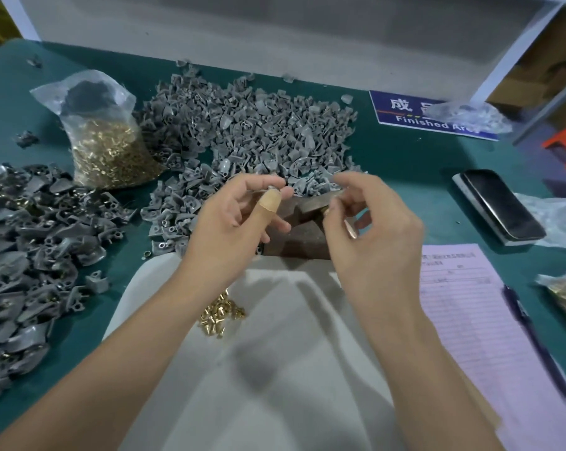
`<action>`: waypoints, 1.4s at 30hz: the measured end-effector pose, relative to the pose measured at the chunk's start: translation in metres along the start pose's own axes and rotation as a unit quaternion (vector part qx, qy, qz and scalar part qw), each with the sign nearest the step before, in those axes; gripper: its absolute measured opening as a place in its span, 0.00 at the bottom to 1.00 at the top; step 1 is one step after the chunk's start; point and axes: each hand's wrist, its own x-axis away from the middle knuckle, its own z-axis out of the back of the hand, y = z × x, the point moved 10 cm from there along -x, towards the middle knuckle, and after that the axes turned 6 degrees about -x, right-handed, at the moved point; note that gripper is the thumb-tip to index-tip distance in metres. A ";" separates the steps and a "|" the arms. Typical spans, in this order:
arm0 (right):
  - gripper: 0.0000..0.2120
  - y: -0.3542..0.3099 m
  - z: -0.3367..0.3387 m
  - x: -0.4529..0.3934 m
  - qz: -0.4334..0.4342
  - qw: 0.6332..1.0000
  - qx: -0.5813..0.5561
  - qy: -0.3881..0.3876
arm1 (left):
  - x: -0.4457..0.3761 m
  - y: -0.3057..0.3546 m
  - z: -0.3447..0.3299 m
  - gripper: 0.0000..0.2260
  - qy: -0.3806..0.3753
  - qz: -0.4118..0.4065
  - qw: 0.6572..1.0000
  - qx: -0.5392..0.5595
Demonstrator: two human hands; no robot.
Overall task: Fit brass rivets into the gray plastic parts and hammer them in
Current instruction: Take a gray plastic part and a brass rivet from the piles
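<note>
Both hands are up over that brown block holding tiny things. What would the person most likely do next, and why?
Probably bring the hands together and push the rivet into the part. The left hand pinches a small gray part; the right hand seems to pinch a brass rivet, still apart, above the block.

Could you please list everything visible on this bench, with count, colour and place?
gray plastic parts: large heap, gray, rear centre
darker parts pile: many, gray with brass, left
rivet bag: one, clear, brass inside, rear left
loose brass rivets: small cluster, on white cloth
metal block: one, brown, behind hands
phone: one, black, right
form: one, pink, right
pen: one, dark blue, on form
Finished Area sign: one, blue, rear right
left hand: pinches small part
right hand: pinches small piece
</note>
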 end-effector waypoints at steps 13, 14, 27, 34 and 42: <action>0.04 -0.007 -0.033 0.011 -0.013 0.991 -0.095 -0.090 | 0.002 -0.007 -0.008 0.13 -0.002 0.031 0.994 0.109; 0.04 -0.006 -0.031 0.010 -0.016 0.992 -0.094 -0.083 | 0.002 -0.007 -0.008 0.13 0.001 0.031 0.993 0.114; 0.07 0.012 -0.023 0.010 -0.060 0.995 -0.077 -0.022 | 0.007 -0.001 -0.025 0.17 -0.079 -0.035 0.990 0.108; 0.08 0.015 -0.018 0.006 -0.051 0.995 -0.087 -0.015 | 0.004 -0.002 -0.017 0.09 -0.054 -0.047 0.992 0.104; 0.12 0.031 -0.021 0.009 -0.119 0.982 -0.149 -0.013 | 0.000 -0.006 -0.009 0.06 -0.021 -0.040 0.996 0.076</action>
